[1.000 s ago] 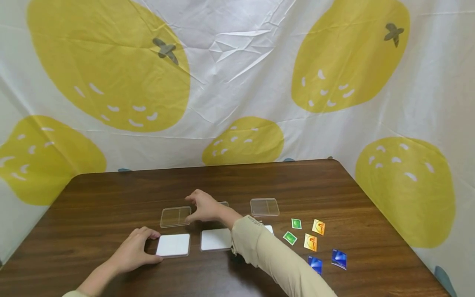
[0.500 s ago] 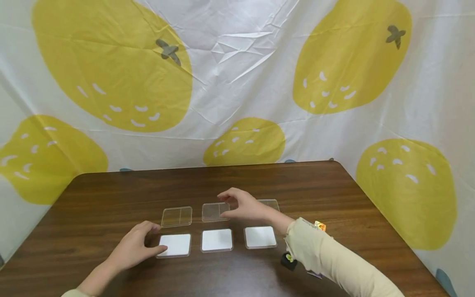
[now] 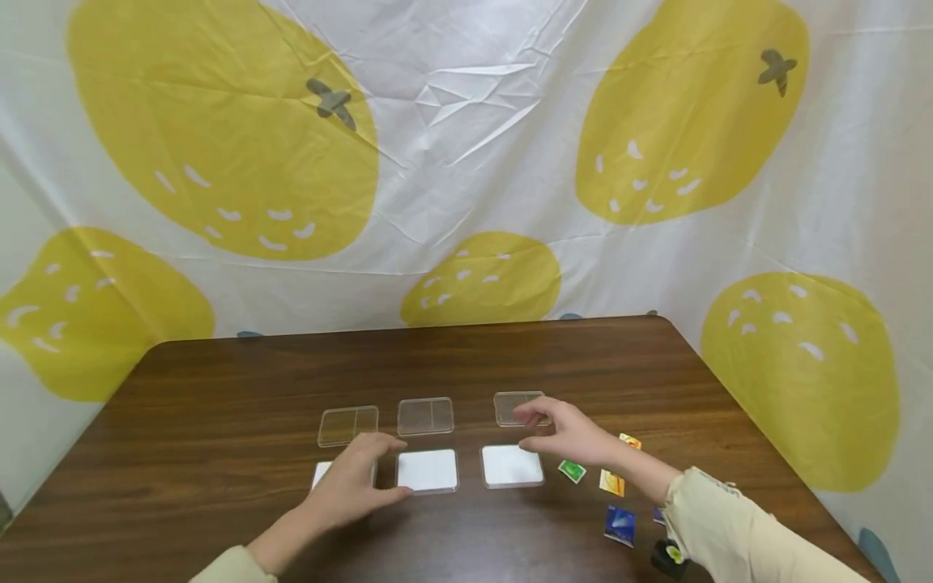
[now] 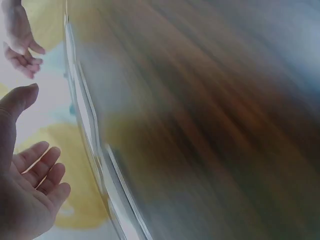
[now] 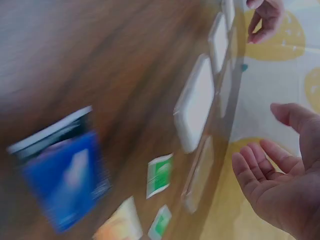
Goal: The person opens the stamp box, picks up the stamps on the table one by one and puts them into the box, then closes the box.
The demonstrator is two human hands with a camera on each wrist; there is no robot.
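Note:
Three flat clear cases with white inside lie in a row: a left case (image 3: pixel 321 471), a middle case (image 3: pixel 427 471) and a right case (image 3: pixel 503 470). My left hand (image 3: pixel 348 482) hovers over the left case and partly hides it, its thumb and fingertips near the middle case's left edge. Thumb and fingers are spread, nothing between them. Above the right case is my right hand (image 3: pixel 572 437), fingers loosely bent and holding nothing. It partly covers the right clear lid (image 3: pixel 506 406). Behind the other cases lie the left clear lid (image 3: pixel 348 423) and the middle clear lid (image 3: pixel 426 416).
Right of the cases lie small flat printed pieces: a green one (image 3: pixel 572 471), an orange one (image 3: pixel 612 483), another orange one (image 3: pixel 630 441) and a blue one (image 3: pixel 620 525). My right sleeve covers part of another blue one. A lemon-print cloth (image 3: pixel 474 178) hangs behind the brown table (image 3: pixel 240 380).
My right hand has moved right, from the left and middle lids to the right case and lid. My left hand has moved right, from the left case's left edge toward the middle case.

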